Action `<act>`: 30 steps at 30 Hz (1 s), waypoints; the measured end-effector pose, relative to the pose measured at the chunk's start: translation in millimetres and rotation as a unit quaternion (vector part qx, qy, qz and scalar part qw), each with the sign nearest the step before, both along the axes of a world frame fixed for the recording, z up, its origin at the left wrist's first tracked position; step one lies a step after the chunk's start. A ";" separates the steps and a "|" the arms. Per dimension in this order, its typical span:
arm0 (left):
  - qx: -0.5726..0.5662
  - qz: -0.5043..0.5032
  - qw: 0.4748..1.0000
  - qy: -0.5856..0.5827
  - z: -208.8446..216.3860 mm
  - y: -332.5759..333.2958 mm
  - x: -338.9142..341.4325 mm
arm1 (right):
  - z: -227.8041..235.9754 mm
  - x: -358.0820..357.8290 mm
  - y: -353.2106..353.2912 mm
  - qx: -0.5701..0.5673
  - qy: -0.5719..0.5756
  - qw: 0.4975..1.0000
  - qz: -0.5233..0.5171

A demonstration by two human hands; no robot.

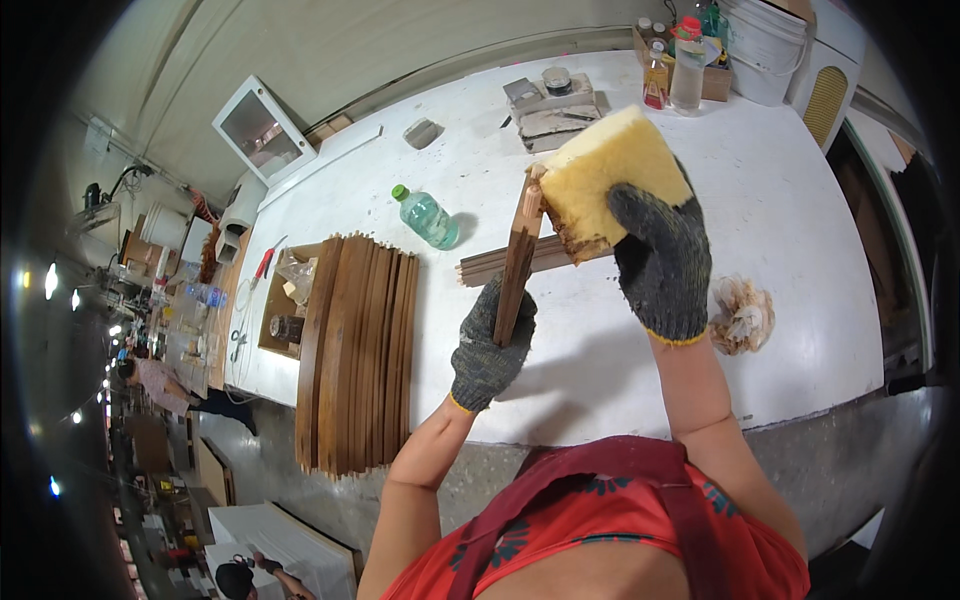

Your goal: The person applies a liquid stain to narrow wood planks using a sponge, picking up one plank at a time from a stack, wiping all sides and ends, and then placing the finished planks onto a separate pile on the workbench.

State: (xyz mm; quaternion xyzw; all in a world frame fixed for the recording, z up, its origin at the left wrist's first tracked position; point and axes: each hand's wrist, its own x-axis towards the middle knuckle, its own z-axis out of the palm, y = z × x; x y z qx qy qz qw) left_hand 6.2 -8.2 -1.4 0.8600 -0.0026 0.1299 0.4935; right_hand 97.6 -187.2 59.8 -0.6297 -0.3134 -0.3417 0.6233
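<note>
My left hand (492,345), in a dark knit glove, is closed round a brown wooden slat (521,255) that tilts upward, a pale round dowel end showing at its top. In my right hand (665,260), gloved alike, is a thick yellow sponge (610,180). Its lower left edge is stained dark brown and lies close beside the slat's upper end; whether they touch I cannot tell. Behind the slat, a few more brown slats (485,266) lie flat on the white table. A large row of brown slats (355,360) is stacked left of my left hand.
A green-capped bottle (428,218) lies on the white table (800,350). Right of my right hand sits a crumpled stained rag (742,315). Bottles (688,66) and a white bucket (765,50) stand at the back right. Scissors (237,344) lie at the left edge, beside a box (283,352).
</note>
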 end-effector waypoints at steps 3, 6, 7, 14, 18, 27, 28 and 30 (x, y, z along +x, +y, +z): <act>-0.007 0.037 0.999 -0.009 -3.4 -1.5 1.7 | 7.8 -14.6 -2.4 -0.008 -0.004 1.000 -0.021; 0.010 0.044 0.998 -0.033 -6.8 -2.2 3.0 | 15.6 -35.4 1.8 0.151 0.207 0.956 0.143; 0.016 0.033 0.997 -0.071 -10.5 -0.7 3.9 | 19.0 -43.0 0.3 0.187 0.254 0.927 0.204; -0.214 -0.081 0.973 -0.041 -21.5 12.0 10.1 | 14.2 -60.5 -11.8 0.222 0.323 0.882 0.262; -0.269 -0.070 0.960 -0.020 -0.9 16.7 1.0 | 1.2 -37.6 -24.4 0.375 0.350 0.816 0.266; 0.027 -0.037 0.998 -0.052 7.7 22.3 -5.0 | -7.8 -15.8 -18.8 0.351 0.253 0.884 0.178; 0.012 -0.026 0.999 -0.046 6.9 19.2 -6.6 | -5.8 -13.5 -15.5 0.342 0.246 0.890 0.175; -0.016 -0.001 0.999 -0.035 6.2 12.9 -8.6 | -3.1 -9.2 -11.9 0.331 0.283 0.881 0.185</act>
